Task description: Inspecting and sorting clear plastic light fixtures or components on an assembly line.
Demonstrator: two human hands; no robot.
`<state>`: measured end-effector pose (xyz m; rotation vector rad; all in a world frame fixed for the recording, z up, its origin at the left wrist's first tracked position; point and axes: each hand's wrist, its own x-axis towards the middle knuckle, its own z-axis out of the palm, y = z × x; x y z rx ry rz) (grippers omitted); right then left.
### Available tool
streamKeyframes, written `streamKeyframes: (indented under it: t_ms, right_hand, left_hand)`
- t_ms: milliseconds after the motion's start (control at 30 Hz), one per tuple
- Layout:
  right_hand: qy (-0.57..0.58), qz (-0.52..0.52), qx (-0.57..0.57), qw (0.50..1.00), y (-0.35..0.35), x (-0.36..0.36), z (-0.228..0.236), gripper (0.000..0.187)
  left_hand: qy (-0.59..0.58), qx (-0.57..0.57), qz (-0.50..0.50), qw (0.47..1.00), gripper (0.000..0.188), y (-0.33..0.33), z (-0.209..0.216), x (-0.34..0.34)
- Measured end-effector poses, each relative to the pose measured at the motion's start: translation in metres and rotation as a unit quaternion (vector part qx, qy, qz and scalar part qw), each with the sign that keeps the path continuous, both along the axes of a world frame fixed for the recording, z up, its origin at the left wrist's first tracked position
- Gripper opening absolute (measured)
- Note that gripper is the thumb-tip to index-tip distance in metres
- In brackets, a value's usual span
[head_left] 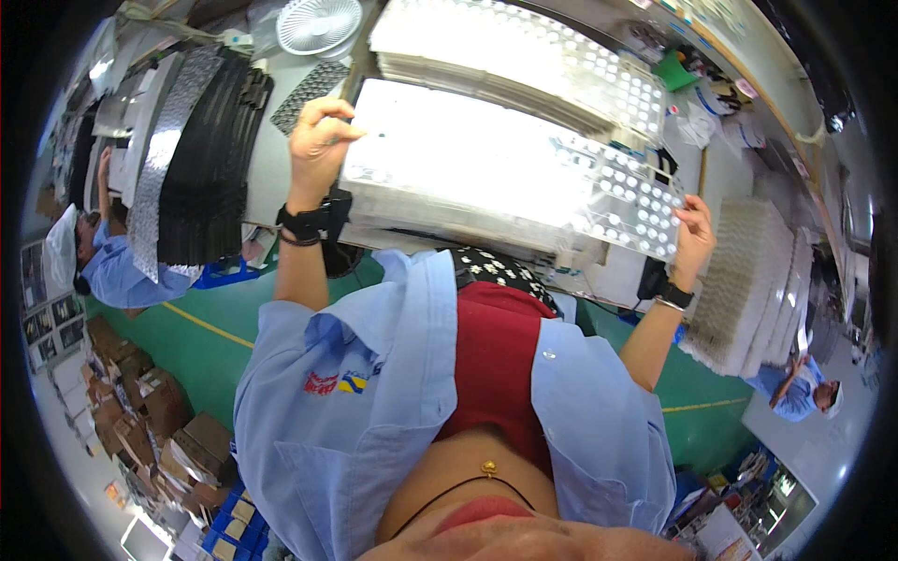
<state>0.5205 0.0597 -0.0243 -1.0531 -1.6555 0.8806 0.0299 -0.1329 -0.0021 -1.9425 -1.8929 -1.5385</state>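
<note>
A clear plastic tray (617,201) with rows of round cavities lies on top of a stack in front of me, its middle and left washed out by glare. At its left edge, my left hand (316,145) pinches with thumb and forefinger. My right hand (694,234) grips the right end of the same tray, fingers bent over the edge. Beneath it, the edges of the stacked trays (440,215) show as pale layers. Directly behind stands another stack of clear trays (486,79), also with round cavities at its right end.
A white fan (318,23) stands at the back left. Black trays (206,159) are stacked at the left, and whitish ones (748,280) at the right. Co-workers in blue work on both sides (140,266) (795,388). Cardboard boxes (154,402) sit on the floor at lower left.
</note>
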Motion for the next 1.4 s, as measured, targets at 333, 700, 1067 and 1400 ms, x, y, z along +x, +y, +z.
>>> streamKeyframes:
  t_ms: [333,700,1067,1400]
  right_hand:
    - [-0.040,0.016,0.080,0.996,-0.017,-0.038,0.026,0.020]
    - [-0.098,0.028,0.132,0.986,-0.034,-0.067,0.049,0.016]
    - [-0.161,0.063,0.232,0.957,-0.038,-0.078,0.065,0.019]
    - [0.072,0.057,-0.086,0.992,0.008,-0.073,0.037,0.014]
  left_hand:
    - [-0.019,-0.007,0.034,0.999,0.017,-0.015,-0.012,-0.023]
    - [-0.085,-0.054,0.054,0.993,0.016,-0.031,-0.038,-0.055]
    - [-0.065,-0.091,0.092,0.990,0.014,-0.033,-0.042,-0.058]
    - [-0.237,-0.145,0.017,0.961,0.016,0.026,-0.009,-0.071]
